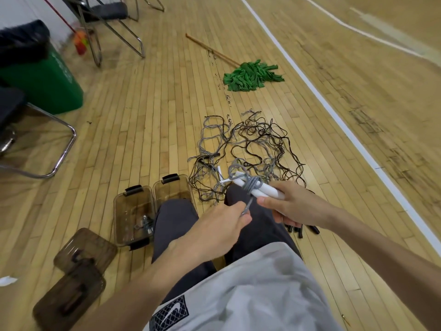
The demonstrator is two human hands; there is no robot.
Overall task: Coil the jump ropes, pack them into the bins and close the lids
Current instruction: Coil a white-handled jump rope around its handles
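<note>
Looping round white tubular handles (268, 190), grey cord (252, 183) enters left hand (222, 225).

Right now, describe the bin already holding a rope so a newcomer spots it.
Find the green trash can at the left; nearer the person, two clear brown bins sit side by side on the floor. It is the left bin, farther than the right bin from the rope tangle, with a grey bundle visible inside.

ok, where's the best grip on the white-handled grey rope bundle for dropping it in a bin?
Probably across both white handles, just beside the grey wrap, coming from their right end as the right hand does: they lie parallel, so one clamp holds both. The left hand only pinches the tail.
</note>
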